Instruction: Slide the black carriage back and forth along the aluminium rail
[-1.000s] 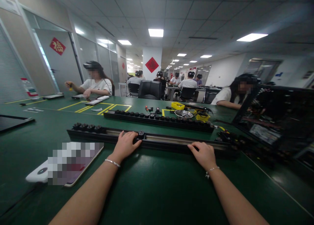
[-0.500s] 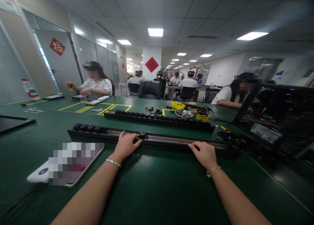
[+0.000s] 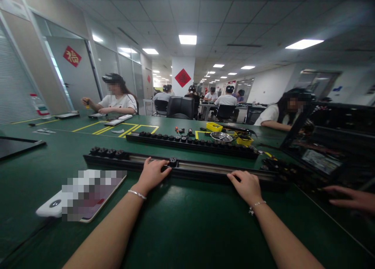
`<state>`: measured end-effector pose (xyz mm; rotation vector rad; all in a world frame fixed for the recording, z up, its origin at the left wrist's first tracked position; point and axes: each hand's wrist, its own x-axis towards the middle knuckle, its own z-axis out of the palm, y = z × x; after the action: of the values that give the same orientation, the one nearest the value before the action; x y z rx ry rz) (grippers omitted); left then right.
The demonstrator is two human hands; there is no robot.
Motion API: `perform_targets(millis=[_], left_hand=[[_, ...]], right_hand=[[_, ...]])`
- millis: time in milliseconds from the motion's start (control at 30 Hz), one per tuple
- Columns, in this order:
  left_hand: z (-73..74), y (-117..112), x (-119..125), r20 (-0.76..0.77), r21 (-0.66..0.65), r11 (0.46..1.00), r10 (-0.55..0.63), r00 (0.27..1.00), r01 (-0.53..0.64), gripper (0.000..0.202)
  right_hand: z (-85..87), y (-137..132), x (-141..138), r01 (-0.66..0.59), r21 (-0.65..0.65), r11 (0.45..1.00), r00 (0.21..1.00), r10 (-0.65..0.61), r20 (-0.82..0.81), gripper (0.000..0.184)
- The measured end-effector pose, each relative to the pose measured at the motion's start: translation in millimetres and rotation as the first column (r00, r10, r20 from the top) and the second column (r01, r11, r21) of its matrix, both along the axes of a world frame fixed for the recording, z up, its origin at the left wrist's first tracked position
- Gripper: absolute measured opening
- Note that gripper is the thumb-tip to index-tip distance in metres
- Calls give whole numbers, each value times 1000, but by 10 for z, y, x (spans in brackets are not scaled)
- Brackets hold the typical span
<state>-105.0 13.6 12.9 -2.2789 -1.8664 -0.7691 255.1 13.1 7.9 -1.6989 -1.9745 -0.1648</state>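
Note:
A long black rail (image 3: 202, 173) with a pale metal channel lies crosswise in front of me. My left hand (image 3: 152, 174) is closed at its middle. Thumb and fingertips press against the left side of a small black block with a round, holed top (image 3: 173, 161) that sits in the channel. Farther right, my right hand (image 3: 245, 183) pinches the front edge of the rail, its fingers curled over the side. Several like black blocks (image 3: 107, 153) sit together in the rail's left end. Behind it, a second black rail (image 3: 187, 143) carries a row of such blocks.
A power bank (image 3: 49, 206) and a phone (image 3: 96, 206) lie left on the green table (image 3: 187, 230). Yellow bins (image 3: 214, 127) and a metal dish (image 3: 221, 137) stand behind the rails. Another person's hand (image 3: 351, 198) reaches in at right, near dark loose parts (image 3: 278, 169).
Another person's hand has come into view at the right edge. The whole view has shifted slightly; my hands keep their places on the rail and block.

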Motion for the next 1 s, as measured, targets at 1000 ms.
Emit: perform_targets(millis=[1000], left_hand=[[39, -16, 11, -24, -43, 999, -32, 999, 31, 34]], right_hand=[[1, -1, -3, 12, -5, 1000, 1000, -12, 9, 42]])
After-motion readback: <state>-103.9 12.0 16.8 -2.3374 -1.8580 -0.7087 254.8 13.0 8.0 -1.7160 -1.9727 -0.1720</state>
